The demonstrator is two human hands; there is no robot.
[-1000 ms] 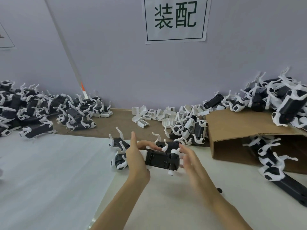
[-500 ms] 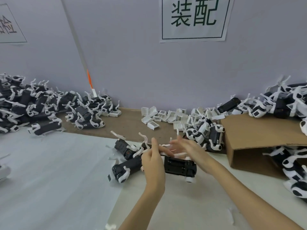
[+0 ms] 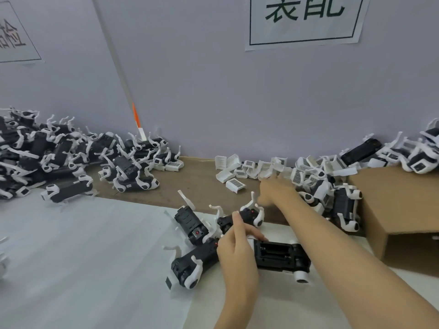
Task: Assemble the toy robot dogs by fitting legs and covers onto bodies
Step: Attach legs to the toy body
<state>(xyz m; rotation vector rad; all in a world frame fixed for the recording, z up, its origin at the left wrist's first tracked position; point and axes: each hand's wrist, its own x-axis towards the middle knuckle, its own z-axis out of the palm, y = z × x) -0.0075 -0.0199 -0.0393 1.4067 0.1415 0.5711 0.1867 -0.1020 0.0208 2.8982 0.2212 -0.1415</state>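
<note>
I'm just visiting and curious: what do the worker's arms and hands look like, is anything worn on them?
Both forearms are bare as far as the picture shows, with no sleeves in view. The left hand and right hand wear no gloves, rings, watch or wristband that I can see. The right hand is blurred, so small details there can't be told.

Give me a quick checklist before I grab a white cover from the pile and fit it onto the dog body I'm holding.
1. Body steadied: ok, left hand grips the black dog body on the table.
2. Battery bay facing up and uncovered: ok.
3. Right hand at the white covers: ok, it is over the pile by the wall.
4. Cover actually pinched: cannot tell, the hand is blurred.
5. Path back to the body: not ok, other dogs lie between the pile and the body.
</note>
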